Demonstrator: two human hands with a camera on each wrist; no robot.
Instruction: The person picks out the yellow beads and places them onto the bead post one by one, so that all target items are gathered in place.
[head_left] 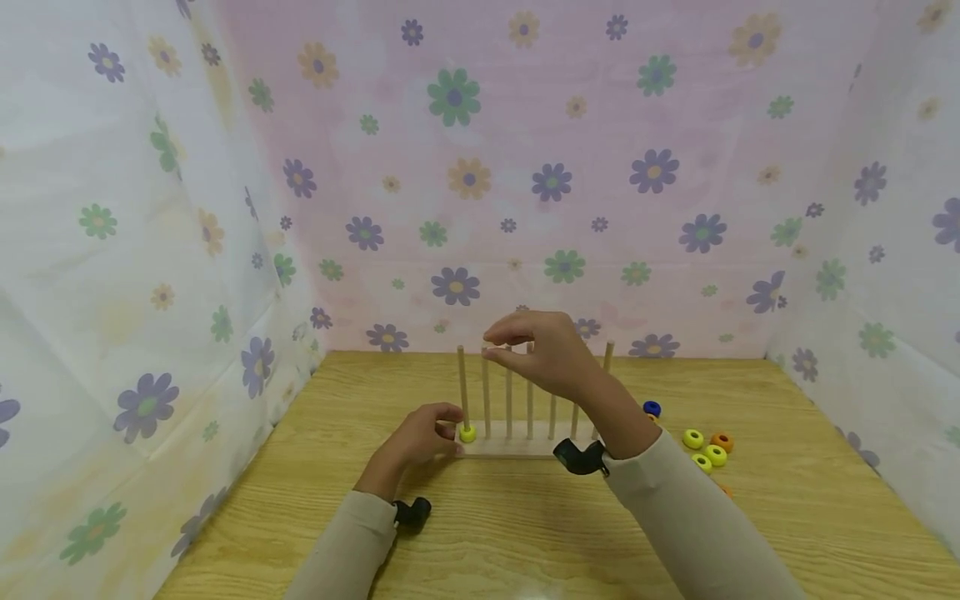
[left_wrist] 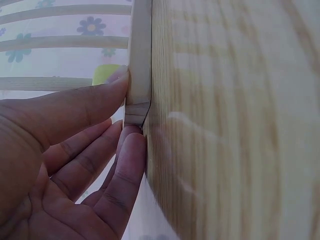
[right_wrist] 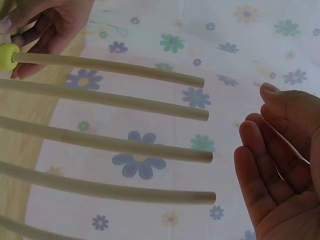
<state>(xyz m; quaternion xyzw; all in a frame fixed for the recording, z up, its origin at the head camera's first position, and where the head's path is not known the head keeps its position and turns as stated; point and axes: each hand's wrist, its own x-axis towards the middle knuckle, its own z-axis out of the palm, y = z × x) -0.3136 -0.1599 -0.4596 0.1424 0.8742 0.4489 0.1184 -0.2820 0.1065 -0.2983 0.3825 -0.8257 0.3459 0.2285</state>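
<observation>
A wooden peg stand (head_left: pixel 510 450) with a row of upright rods stands on the table. One yellow ring (head_left: pixel 468 434) sits at the foot of its leftmost rod, and the same yellow ring (right_wrist: pixel 7 57) shows in the right wrist view. My left hand (head_left: pixel 420 435) grips the left end of the base; in the left wrist view, the thumb lies near the ring and the other fingers are at the end of the base (left_wrist: pixel 137 112). Above the rod tops hovers my right hand (head_left: pixel 547 354), thumb and fingers apart. The right wrist view shows this right hand (right_wrist: pixel 285 155) holding nothing, clear of the rods.
Loose rings lie on the table to the right of the stand: several yellow rings (head_left: pixel 716 455), an orange ring (head_left: pixel 722 442) and a blue ring (head_left: pixel 652 408) among them. The right forearm partly hides the stand's right end. Flowered cloth (head_left: pixel 510 125) encloses the table's back and sides.
</observation>
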